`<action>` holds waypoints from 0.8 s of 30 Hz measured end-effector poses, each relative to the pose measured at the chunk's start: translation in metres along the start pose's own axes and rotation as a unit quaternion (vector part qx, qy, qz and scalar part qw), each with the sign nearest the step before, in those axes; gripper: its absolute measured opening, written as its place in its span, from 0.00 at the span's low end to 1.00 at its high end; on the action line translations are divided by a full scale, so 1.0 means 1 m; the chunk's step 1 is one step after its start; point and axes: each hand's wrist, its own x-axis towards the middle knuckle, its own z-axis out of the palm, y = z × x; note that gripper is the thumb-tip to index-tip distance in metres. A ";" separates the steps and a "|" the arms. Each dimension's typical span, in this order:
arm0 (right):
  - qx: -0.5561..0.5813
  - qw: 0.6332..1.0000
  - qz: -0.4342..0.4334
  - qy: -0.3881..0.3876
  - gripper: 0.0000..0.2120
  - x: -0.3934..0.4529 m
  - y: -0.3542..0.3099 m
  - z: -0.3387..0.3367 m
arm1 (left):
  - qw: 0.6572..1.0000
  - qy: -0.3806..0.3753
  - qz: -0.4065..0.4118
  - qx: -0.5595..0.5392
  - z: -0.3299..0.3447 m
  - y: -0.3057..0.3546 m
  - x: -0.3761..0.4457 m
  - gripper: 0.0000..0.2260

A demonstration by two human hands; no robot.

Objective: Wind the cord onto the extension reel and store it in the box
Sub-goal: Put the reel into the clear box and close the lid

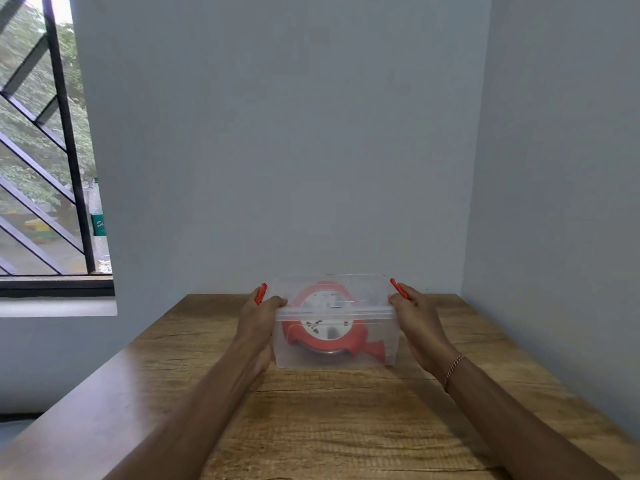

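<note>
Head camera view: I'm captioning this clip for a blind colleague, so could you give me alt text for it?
Two hands, left hand and right hand, grip the ends of a lidded clear plastic box on a wooden table, thumbs on the lid beside its orange latches. An orange extension reel lies inside.

the clear plastic box (335,355) sits on the wooden table (346,427) near the far wall, the round red-and-white extension reel (323,327) inside it, left hand (258,317) and right hand (417,317) at its ends.
</note>
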 end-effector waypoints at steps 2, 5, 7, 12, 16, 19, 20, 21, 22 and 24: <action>-0.006 1.000 -0.004 0.007 0.12 -0.002 0.000 0.003 | 1.000 -0.006 -0.007 -0.002 -0.001 0.002 0.001 0.24; -0.031 0.999 -0.007 0.010 0.21 -0.001 0.003 0.003 | 1.000 -0.009 -0.017 -0.011 -0.001 0.007 0.003 0.27; -0.047 0.999 -0.007 0.008 0.26 0.001 0.006 0.002 | 1.000 -0.010 -0.019 -0.009 -0.002 0.009 0.004 0.27; -0.053 0.999 -0.006 0.004 0.28 0.004 0.010 0.001 | 1.000 -0.010 -0.020 0.007 0.000 0.013 0.003 0.26; -0.052 0.999 -0.003 0.005 0.33 0.007 0.012 0.001 | 0.999 -0.005 -0.001 0.034 -0.001 0.014 0.005 0.26; -0.052 0.999 -0.002 0.003 0.32 0.009 0.013 0.001 | 0.997 0.006 0.027 0.070 0.002 0.013 0.004 0.26; -0.053 0.999 -0.001 0.002 0.31 0.010 0.013 0.001 | 0.997 0.011 0.032 0.076 0.003 0.013 0.003 0.26; -0.058 0.998 -0.003 0.000 0.29 0.009 0.011 0.001 | 0.996 0.014 0.037 0.083 0.003 0.011 0.004 0.25; -0.062 0.998 -0.006 0.002 0.26 0.009 0.011 0.001 | 0.995 0.014 0.041 0.093 0.003 0.010 0.004 0.25; -0.070 0.998 -0.010 0.004 0.21 0.010 0.011 0.001 | 0.991 0.013 0.047 0.128 0.005 0.010 0.000 0.24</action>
